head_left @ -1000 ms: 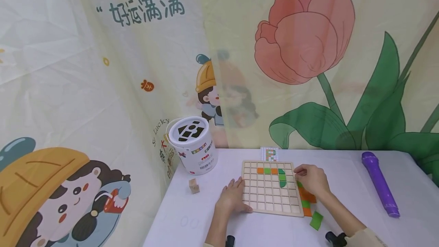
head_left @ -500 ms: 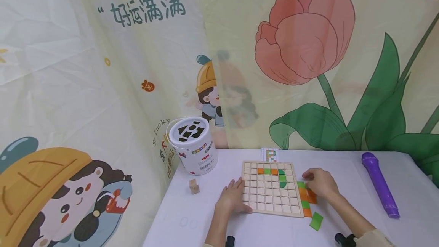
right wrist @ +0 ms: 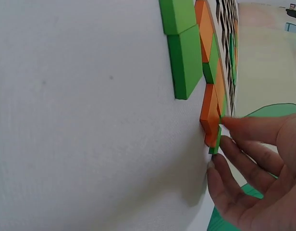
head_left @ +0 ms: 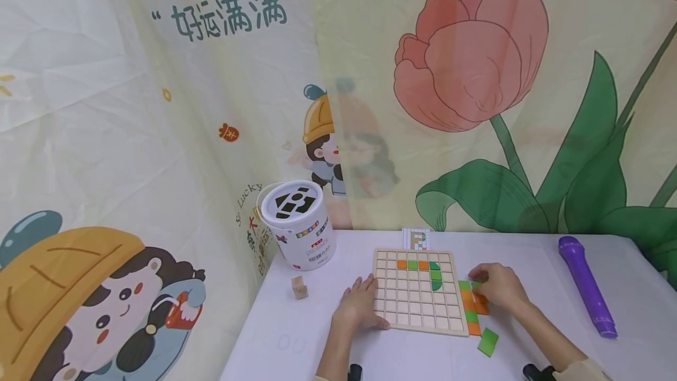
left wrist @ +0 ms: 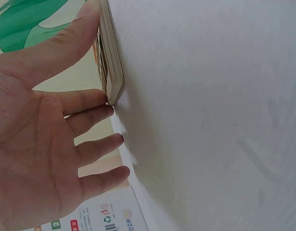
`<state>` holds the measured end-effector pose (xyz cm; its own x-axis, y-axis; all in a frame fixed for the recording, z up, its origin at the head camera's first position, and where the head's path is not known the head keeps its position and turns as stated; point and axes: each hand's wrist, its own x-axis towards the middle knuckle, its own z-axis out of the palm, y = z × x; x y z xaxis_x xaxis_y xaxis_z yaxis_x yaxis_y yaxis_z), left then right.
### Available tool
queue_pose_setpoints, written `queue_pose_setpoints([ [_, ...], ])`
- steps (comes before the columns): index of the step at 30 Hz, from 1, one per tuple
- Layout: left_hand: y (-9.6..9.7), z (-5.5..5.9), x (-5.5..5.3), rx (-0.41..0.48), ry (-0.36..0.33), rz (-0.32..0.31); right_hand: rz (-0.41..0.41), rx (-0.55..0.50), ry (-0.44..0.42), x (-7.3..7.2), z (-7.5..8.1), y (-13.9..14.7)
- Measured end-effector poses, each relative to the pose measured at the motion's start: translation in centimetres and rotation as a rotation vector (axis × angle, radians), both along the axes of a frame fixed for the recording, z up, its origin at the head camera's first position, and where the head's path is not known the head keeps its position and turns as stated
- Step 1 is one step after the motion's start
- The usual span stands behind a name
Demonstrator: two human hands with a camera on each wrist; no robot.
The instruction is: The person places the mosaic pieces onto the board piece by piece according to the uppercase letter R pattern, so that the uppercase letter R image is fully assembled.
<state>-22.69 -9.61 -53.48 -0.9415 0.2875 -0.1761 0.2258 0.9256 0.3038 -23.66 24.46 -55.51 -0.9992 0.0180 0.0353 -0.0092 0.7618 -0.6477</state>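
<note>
Right now your left hand (head_left: 358, 304) steadies the left side of the wooden grid board (head_left: 407, 300), its fingers spread; the left wrist view shows the thumb along the edge and the forefinger touching a corner. The board lies flat on the white tabletop (head_left: 550, 287). On it, an orange, a green and another orange tile make a short row (head_left: 412, 264), joined at the right end by a green column (head_left: 436, 275) whose top and bottom pieces are rounded.

Your right hand (head_left: 499, 284) is just beyond the board's right edge, fingers bent, the thumb and a fingertip at a green tile (right wrist: 216, 142); you cannot tell from these views whether they pinch it. Orange and green tiles (head_left: 471, 315) line that edge, and green pieces (head_left: 488, 342) lie nearer you, apart from the line.

Behind the board is a small patterned card (head_left: 416, 239). Left of it stand a lidded white bucket (head_left: 312, 246) and two little wooden blocks (head_left: 300, 288); a purple tube (head_left: 587, 287) lies far right.
</note>
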Motion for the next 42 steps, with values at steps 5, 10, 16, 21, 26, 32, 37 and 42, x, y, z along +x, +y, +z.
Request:
queue_pose_setpoints([
  [5, -0.1, 0.0, -0.1, -0.017, 0.007, -0.008, 0.049, -0.014, 0.01, -0.1, -0.4, -0.3],
  [10, -0.1, -0.1, -0.2, -0.018, 0.016, -0.009, 0.073, -0.006, 0.024, -0.1, -0.5, -0.5],
  [16, -0.1, -0.2, -0.1, -0.018, 0.014, -0.008, 0.086, 0.011, 0.043, 0.4, -0.3, -0.7],
  [21, 0.0, -0.1, -0.1, -0.023, 0.014, -0.008, 0.123, 0.044, 0.02, 0.7, 0.2, -0.9],
  [26, 0.0, 0.0, -0.1, -0.034, 0.018, -0.012, 0.133, 0.068, -0.011, 1.0, 0.7, -1.2],
  [32, 0.1, 0.0, 0.0, -0.035, 0.019, -0.014, 0.129, 0.106, -0.018, 1.1, 0.7, -1.4],
  [37, 0.1, 0.1, 0.1, -0.03, 0.018, -0.009, 0.134, 0.118, -0.012, 1.2, 0.7, -1.4],
  [42, 0.1, 0.1, 0.2, -0.032, 0.022, -0.011, 0.145, 0.1, -0.002, 1.3, 0.7, -1.3],
])
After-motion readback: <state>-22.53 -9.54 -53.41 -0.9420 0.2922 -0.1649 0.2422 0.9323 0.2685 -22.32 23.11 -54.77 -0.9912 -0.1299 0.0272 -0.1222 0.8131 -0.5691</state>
